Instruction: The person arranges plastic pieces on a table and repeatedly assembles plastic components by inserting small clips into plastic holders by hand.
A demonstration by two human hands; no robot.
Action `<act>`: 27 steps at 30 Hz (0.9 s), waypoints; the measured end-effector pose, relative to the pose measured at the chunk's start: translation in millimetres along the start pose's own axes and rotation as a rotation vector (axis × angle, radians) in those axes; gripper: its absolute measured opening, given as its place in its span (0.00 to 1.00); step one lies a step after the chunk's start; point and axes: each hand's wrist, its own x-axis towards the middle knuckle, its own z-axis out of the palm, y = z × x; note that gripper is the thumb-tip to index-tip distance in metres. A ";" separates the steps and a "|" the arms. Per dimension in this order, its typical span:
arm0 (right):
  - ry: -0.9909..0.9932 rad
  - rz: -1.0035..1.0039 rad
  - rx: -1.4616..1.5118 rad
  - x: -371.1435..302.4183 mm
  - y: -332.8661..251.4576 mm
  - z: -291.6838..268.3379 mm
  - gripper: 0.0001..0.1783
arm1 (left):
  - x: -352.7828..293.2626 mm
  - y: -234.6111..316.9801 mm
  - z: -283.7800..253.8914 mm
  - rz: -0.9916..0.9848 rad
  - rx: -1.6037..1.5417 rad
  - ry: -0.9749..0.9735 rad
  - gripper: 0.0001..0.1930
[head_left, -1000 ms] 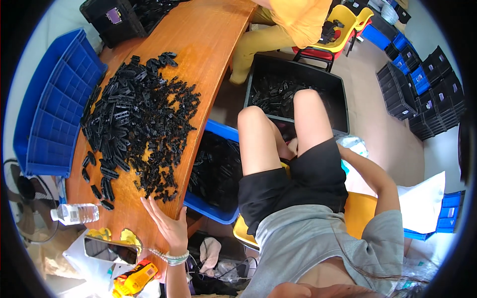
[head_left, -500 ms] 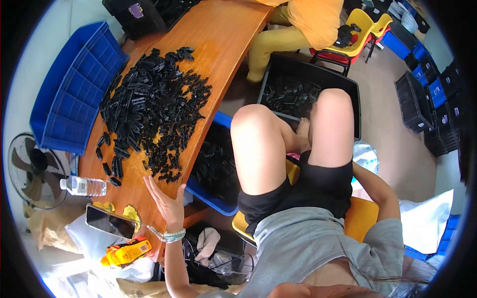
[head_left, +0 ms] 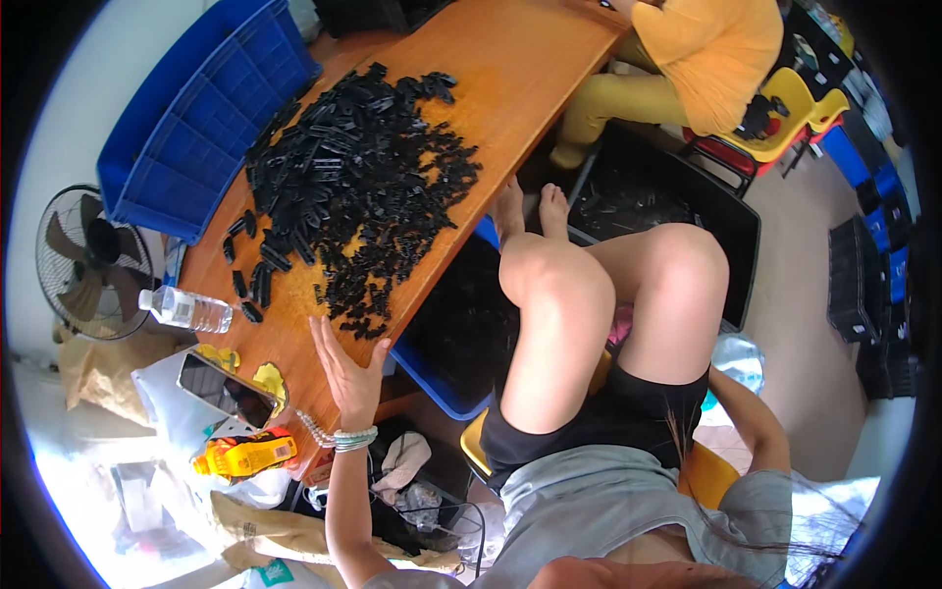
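Note:
My left hand (head_left: 350,381) rests at the near edge of the wooden table (head_left: 510,49), fingers stretched and spread, holding nothing. Beaded bracelets circle its wrist. Just beyond the fingertips lie small black plastic pieces (head_left: 368,294), which merge into a heap of longer black plastic parts (head_left: 329,147). My right forearm (head_left: 751,422) reaches down beside my thigh, and the hand is hidden behind my leg. A phone (head_left: 231,391) leans to the left of my left hand, close to a clear plastic bottle (head_left: 186,309).
A blue crate (head_left: 196,128) stands along the table's far side, near a fan (head_left: 96,260). Below the table edge sits a blue bin (head_left: 442,393) of black parts. A large black tub (head_left: 741,236) lies beyond my knees. A person in orange (head_left: 721,59) sits further off.
The view has shifted, so the table and heap appear further right and higher. My legs have swung toward the table, with both feet now showing by its edge. My left hand stays spread.

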 end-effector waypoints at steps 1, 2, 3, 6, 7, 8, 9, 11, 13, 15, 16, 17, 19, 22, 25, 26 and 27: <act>-0.001 -0.015 -0.004 12.3 -4.2 -4.1 0.13 | 2.5 0.9 1.2 -0.002 -0.021 -0.001 0.49; -0.001 -0.032 -0.010 26.0 -9.4 -8.7 0.13 | 1.2 0.1 -0.3 -0.035 -0.019 -0.011 0.50; -0.002 -0.049 -0.017 40.9 -15.8 -13.8 0.13 | -1.4 -2.3 -3.3 -0.046 -0.010 0.002 0.50; 0.284 -0.044 0.378 105.4 -5.4 -29.7 0.10 | 4.4 4.3 -7.6 -0.050 -0.052 -0.019 0.52; 0.366 -0.141 0.501 122.1 -42.4 -53.4 0.09 | 4.3 -0.5 -7.1 -0.046 -0.073 -0.017 0.53; 0.403 -0.246 0.480 148.4 -68.5 -70.1 0.09 | 3.0 -1.9 -8.5 -0.079 -0.098 -0.030 0.52; 0.547 -0.518 0.385 165.1 -110.5 -97.1 0.09 | 4.4 -3.0 -9.1 -0.105 -0.129 -0.046 0.52; 0.476 -0.531 0.459 214.6 -184.6 -123.4 0.10 | 7.7 -8.7 -15.2 -0.142 -0.178 -0.021 0.52; 0.482 -0.657 0.466 263.6 -251.8 -137.6 0.11 | 28.6 -15.6 -18.2 -0.166 -0.185 0.017 0.51; 0.532 -0.863 0.448 322.5 -314.5 -143.8 0.15 | 64.6 -26.6 -22.9 -0.081 -0.052 0.096 0.49; 0.554 -0.969 0.459 346.7 -353.7 -140.4 0.16 | 81.3 -34.9 -22.4 -0.074 0.030 0.153 0.43; 0.555 -1.035 0.388 362.7 -397.3 -137.1 0.17 | 95.2 -48.9 -21.8 -0.096 0.057 0.163 0.43; 0.476 -1.117 0.388 395.2 -469.6 -123.9 0.22 | 123.2 -78.0 -12.3 -0.264 0.136 0.294 0.37; 0.337 -1.147 0.354 424.8 -554.1 -106.8 0.21 | 147.1 -106.8 4.6 -0.323 0.290 0.372 0.33; 0.316 -1.079 0.302 469.3 -608.3 -85.1 0.18 | 153.0 -108.3 13.7 -0.360 0.467 0.313 0.35; 0.301 -1.039 0.271 495.9 -623.1 -85.5 0.18 | 156.0 -98.9 12.1 -0.331 0.448 0.288 0.35; 0.276 -1.005 0.247 518.9 -642.5 -83.7 0.19 | 153.5 -95.9 7.0 -0.310 0.439 0.261 0.36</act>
